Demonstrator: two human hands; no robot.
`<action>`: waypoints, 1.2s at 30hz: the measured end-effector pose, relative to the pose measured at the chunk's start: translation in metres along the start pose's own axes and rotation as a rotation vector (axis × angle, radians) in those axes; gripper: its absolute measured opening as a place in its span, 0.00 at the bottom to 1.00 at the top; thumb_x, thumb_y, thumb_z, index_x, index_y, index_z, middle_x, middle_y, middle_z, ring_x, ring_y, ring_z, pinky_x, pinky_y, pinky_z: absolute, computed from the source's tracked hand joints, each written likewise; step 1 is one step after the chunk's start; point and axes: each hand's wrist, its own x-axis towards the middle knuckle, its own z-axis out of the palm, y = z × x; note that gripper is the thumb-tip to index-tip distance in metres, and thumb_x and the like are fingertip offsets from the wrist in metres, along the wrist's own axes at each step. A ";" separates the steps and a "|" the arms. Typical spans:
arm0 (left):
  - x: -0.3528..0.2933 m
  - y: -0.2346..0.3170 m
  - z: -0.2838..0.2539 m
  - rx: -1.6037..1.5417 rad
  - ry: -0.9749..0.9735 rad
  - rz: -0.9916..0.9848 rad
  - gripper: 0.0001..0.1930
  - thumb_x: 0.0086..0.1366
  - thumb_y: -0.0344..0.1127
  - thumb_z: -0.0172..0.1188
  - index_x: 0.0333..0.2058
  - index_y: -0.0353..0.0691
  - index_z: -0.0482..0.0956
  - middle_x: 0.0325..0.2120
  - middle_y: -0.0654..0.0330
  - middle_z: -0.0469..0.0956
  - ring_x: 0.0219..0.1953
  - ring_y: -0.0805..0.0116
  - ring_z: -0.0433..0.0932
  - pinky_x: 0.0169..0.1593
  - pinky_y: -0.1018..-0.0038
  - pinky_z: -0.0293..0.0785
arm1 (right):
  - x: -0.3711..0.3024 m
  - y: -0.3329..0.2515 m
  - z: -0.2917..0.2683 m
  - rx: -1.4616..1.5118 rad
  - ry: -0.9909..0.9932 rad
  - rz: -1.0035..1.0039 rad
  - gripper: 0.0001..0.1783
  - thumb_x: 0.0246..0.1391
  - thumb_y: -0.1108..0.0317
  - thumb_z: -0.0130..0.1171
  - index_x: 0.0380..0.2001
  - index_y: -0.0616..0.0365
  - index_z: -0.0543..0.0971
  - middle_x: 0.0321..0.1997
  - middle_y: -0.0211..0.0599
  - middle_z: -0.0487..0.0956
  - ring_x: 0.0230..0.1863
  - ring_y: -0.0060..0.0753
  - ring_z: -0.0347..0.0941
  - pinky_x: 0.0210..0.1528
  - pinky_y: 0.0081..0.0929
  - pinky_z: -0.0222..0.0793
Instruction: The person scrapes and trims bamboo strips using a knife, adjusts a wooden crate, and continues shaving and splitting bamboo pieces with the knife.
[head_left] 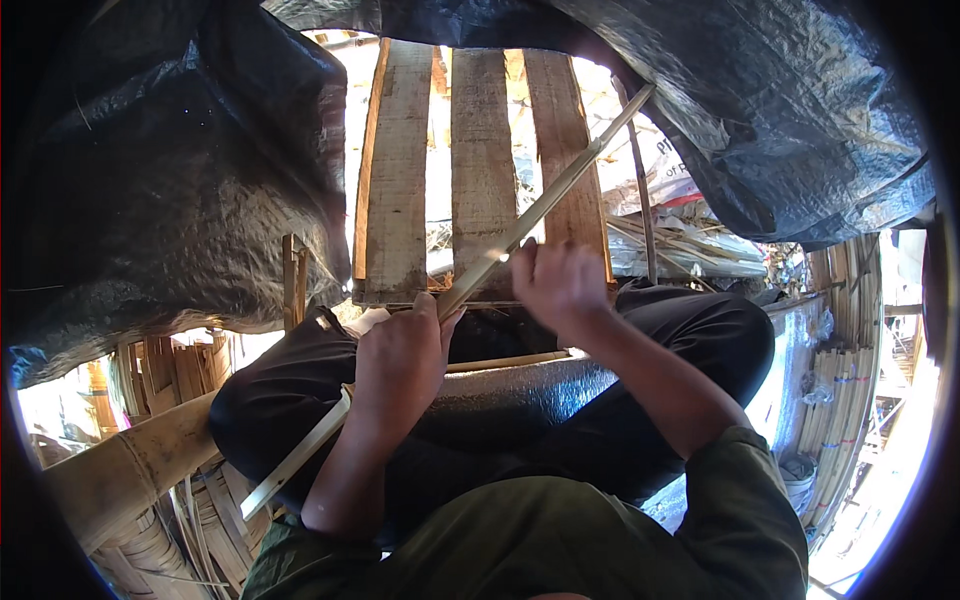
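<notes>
Bamboo strip [565, 187] slants from the left hand [402, 340] toward the far right, over wooden planks [482, 150]. On my feed, that hand's fingers wrap it; the right hand [562, 285] curls just right of it, but I cannot tell whether its fingers hold anything.

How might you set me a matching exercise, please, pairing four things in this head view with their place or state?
Things
1. left hand
2. pale bamboo strip
3. wooden boards
4. thick bamboo pole

Places and states
A. three, side by side with gaps between, at the upper middle
B. at the lower left, partly in shadow
C. closed around a slender piece
D. slanting toward the upper right, in front of the boards in this view

Right pairs: 1-C, 2-D, 3-A, 4-B.
</notes>
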 end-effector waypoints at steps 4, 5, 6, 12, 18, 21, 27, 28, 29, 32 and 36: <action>0.000 0.000 0.000 -0.005 0.004 0.013 0.18 0.76 0.46 0.54 0.35 0.35 0.74 0.21 0.46 0.80 0.29 0.44 0.84 0.34 0.53 0.80 | 0.009 -0.002 -0.009 -0.024 0.231 0.108 0.21 0.62 0.64 0.51 0.13 0.52 0.73 0.08 0.39 0.69 0.09 0.43 0.72 0.13 0.43 0.73; 0.001 0.000 0.000 -0.006 0.013 0.014 0.18 0.76 0.46 0.54 0.35 0.35 0.74 0.21 0.46 0.80 0.29 0.44 0.84 0.34 0.53 0.79 | 0.008 -0.006 -0.012 -0.042 0.089 0.060 0.21 0.63 0.63 0.51 0.14 0.53 0.74 0.08 0.40 0.71 0.10 0.44 0.73 0.14 0.43 0.74; 0.001 0.000 0.000 -0.024 0.031 0.017 0.17 0.76 0.46 0.54 0.35 0.35 0.75 0.21 0.46 0.80 0.29 0.44 0.84 0.34 0.53 0.79 | 0.006 -0.010 -0.014 -0.063 -0.046 0.000 0.22 0.64 0.62 0.50 0.15 0.53 0.74 0.09 0.41 0.72 0.11 0.45 0.74 0.14 0.43 0.74; -0.003 -0.001 -0.004 -0.038 -0.017 0.015 0.18 0.76 0.46 0.55 0.37 0.35 0.76 0.22 0.46 0.80 0.29 0.43 0.84 0.34 0.53 0.79 | 0.012 0.008 -0.024 -0.344 -0.167 -0.015 0.13 0.66 0.65 0.55 0.41 0.66 0.78 0.28 0.45 0.77 0.31 0.45 0.80 0.20 0.43 0.74; -0.002 0.000 -0.003 -0.024 -0.015 0.005 0.18 0.76 0.46 0.55 0.36 0.34 0.75 0.22 0.46 0.80 0.29 0.43 0.83 0.34 0.52 0.79 | -0.005 0.000 -0.005 -0.307 0.311 -0.318 0.09 0.56 0.70 0.61 0.23 0.53 0.73 0.15 0.34 0.68 0.15 0.31 0.66 0.15 0.35 0.67; -0.002 0.000 -0.001 -0.036 -0.034 -0.003 0.18 0.76 0.46 0.55 0.36 0.34 0.75 0.22 0.46 0.80 0.29 0.43 0.83 0.34 0.52 0.79 | 0.003 0.008 -0.012 -0.402 0.335 -0.261 0.07 0.56 0.69 0.60 0.25 0.54 0.75 0.16 0.38 0.71 0.17 0.35 0.70 0.16 0.36 0.70; -0.003 -0.003 0.000 0.039 0.066 0.044 0.18 0.75 0.47 0.57 0.36 0.35 0.75 0.21 0.47 0.80 0.28 0.45 0.83 0.33 0.54 0.79 | 0.012 0.000 -0.021 -0.060 -0.178 0.080 0.17 0.65 0.59 0.53 0.28 0.60 0.78 0.17 0.42 0.74 0.20 0.43 0.78 0.16 0.48 0.73; -0.004 -0.003 0.001 0.050 0.079 0.050 0.18 0.74 0.47 0.57 0.36 0.35 0.76 0.21 0.47 0.80 0.28 0.46 0.84 0.33 0.54 0.79 | 0.010 -0.002 -0.021 -0.125 -0.219 -0.004 0.22 0.69 0.54 0.49 0.29 0.62 0.79 0.18 0.44 0.76 0.21 0.46 0.80 0.19 0.50 0.76; -0.004 -0.003 0.001 0.058 0.091 0.054 0.17 0.74 0.47 0.58 0.36 0.35 0.76 0.21 0.48 0.80 0.27 0.46 0.84 0.32 0.55 0.79 | 0.006 -0.007 -0.020 0.057 -0.429 0.079 0.25 0.70 0.52 0.48 0.30 0.62 0.81 0.19 0.46 0.77 0.21 0.46 0.80 0.18 0.50 0.76; -0.005 0.000 0.003 0.051 0.053 0.027 0.17 0.74 0.47 0.58 0.36 0.36 0.76 0.21 0.48 0.80 0.27 0.47 0.84 0.32 0.56 0.79 | 0.005 0.001 -0.009 -0.031 -0.003 0.147 0.32 0.71 0.51 0.43 0.19 0.58 0.82 0.16 0.49 0.79 0.20 0.53 0.81 0.23 0.51 0.78; -0.004 -0.001 0.005 0.057 0.140 0.061 0.17 0.73 0.47 0.59 0.35 0.37 0.75 0.21 0.49 0.80 0.27 0.48 0.84 0.32 0.57 0.79 | -0.005 0.003 0.006 -0.049 -0.056 -0.056 0.24 0.66 0.55 0.52 0.18 0.55 0.79 0.16 0.45 0.77 0.20 0.48 0.80 0.18 0.45 0.75</action>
